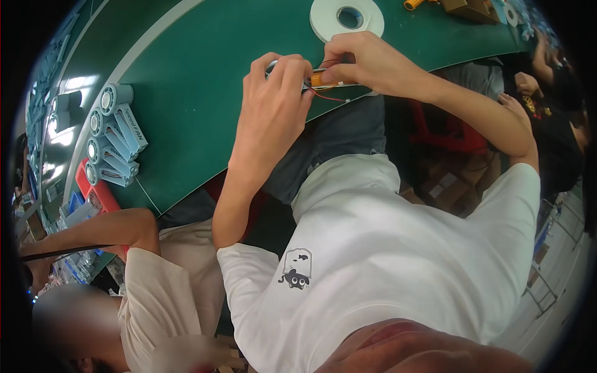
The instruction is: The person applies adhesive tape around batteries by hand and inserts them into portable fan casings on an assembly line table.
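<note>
Near the front edge of the green table, my left hand (277, 102) is closed round a light-coloured part, mostly hidden by the fingers. My right hand (357, 59) pinches an orange cylinder (320, 79) just to the right of it. Thin red and dark wires run by the cylinder, and a red one (329, 97) ends in a small white connector near the table edge. Both hands are close together over the table. Behind my right hand lies a large white roll (323, 18) with a blue-grey core.
Several light-blue fan units (115, 137) stand in a row on the green table (186, 93) at left. A red bin (102, 189) is below them. A co-worker in a beige shirt (161, 286) sits at lower left; other people are at far right. A cardboard box (471, 9) lies at upper right.
</note>
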Tool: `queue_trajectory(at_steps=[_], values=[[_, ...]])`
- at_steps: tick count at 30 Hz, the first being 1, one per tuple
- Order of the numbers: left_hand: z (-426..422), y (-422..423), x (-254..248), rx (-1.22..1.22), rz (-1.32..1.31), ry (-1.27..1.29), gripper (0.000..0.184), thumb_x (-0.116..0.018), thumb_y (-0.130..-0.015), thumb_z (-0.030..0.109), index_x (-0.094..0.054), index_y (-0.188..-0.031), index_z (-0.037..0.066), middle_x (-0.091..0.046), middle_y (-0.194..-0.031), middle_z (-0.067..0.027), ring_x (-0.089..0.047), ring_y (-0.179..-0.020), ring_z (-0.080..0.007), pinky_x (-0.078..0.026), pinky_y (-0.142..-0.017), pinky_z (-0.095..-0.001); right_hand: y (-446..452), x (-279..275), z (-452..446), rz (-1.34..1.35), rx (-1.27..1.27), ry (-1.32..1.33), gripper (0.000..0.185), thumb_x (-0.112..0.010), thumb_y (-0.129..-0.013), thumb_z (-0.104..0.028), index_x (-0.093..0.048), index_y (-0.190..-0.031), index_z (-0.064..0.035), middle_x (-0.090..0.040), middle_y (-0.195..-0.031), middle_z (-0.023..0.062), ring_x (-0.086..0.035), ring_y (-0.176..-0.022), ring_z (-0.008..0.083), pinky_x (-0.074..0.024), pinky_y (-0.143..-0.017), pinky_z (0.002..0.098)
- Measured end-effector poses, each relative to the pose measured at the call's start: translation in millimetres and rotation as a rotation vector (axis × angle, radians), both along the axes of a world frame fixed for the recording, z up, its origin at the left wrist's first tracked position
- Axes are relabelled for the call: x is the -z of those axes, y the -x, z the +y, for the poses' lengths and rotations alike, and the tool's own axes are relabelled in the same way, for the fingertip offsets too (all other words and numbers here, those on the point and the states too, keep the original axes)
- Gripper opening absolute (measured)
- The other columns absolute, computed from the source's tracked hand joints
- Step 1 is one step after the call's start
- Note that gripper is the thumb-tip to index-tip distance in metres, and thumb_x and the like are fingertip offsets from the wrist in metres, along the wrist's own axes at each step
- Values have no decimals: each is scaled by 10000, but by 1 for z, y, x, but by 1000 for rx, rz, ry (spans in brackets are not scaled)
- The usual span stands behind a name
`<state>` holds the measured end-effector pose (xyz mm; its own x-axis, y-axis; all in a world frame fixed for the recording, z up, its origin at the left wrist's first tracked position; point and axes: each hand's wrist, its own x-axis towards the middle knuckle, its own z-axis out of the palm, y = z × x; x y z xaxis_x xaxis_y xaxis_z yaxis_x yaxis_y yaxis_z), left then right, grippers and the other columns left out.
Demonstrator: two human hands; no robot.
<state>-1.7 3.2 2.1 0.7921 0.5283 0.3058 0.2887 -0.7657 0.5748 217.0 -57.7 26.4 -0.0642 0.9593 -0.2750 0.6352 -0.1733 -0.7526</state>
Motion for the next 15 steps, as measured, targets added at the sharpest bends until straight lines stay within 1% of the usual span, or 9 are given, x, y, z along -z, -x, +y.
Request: queue_trajectory(at_steps=[1,4,5,8,9,11,12,13,15], values=[[0,-2,-3,5,3,-13,200,-761,-843,86,-642,-1004,82,-629,-1210,-58,-548,-1180,-321,-441,-976,-490,-1,2,-2,3,5,-13,188,-749,-904,-150,-697,-947,25,-680,-798,66,-577,-721,131,-471,-670,298],[1,-11,-13,-37,148,-272,241,-815,-825,204,-718,-1019,99,-677,-1099,-18,-589,-1102,-263,-426,-982,-446,-9,10,-10,114,29,-209,239,-763,-912,-229,-741,-988,-3,-709,-827,90,-619,-690,168,-499,-652,317],[3,-14,-15,-22,152,-291,241,-815,-825,204,-718,-1019,99,-677,-1099,-18,-589,-1102,-263,-426,-982,-446,-13,10,-11,119,45,-227,239,-763,-912,-229,-741,-988,-3,-709,-827,90,-619,-690,168,-499,-652,317],[5,-25,-13,-8,246,-364,356,-834,-789,313,-746,-1072,117,-698,-1044,0,-607,-1073,-239,-393,-1000,-436,-46,3,-21,74,280,-561,232,-764,-910,-221,-757,-993,-5,-720,-847,82,-642,-716,152,-519,-663,323],[6,-29,-13,15,241,-388,356,-834,-789,313,-746,-1072,117,-698,-1044,0,-607,-1073,-239,-393,-1000,-436,-63,5,-27,69,305,-583,232,-764,-910,-221,-757,-993,-5,-720,-847,82,-642,-716,152,-519,-663,323],[11,-27,-15,61,161,-326,320,-849,-779,295,-749,-1020,110,-714,-1000,-10,-631,-1006,-227,-419,-963,-455,-103,20,-42,-100,454,-643,261,-761,-907,-184,-740,-1120,-34,-720,-851,80,-657,-719,170,-537,-674,335],[18,-22,-17,13,146,-327,306,-849,-778,279,-756,-1013,107,-722,-1002,-14,-636,-996,-230,-423,-957,-453,-119,26,-44,-179,534,-670,303,-760,-905,-165,-731,-1183,-48,-720,-853,78,-665,-720,179,-546,-679,341],[31,-16,-21,-37,136,-327,291,-849,-778,263,-764,-1006,103,-731,-1004,-19,-640,-986,-233,-426,-951,-450,-130,31,-41,-165,568,-683,303,-760,-905,-165,-731,-1183,-48,-720,-853,78,-665,-720,179,-546,-679,341],[69,-12,-36,-242,140,-358,267,-846,-787,219,-768,-1012,98,-742,-1011,-33,-649,-970,-245,-437,-929,-429,-153,34,-41,-332,765,-506,295,-746,-934,-156,-718,-1209,-53,-702,-853,69,-661,-754,146,-525,-676,291]])
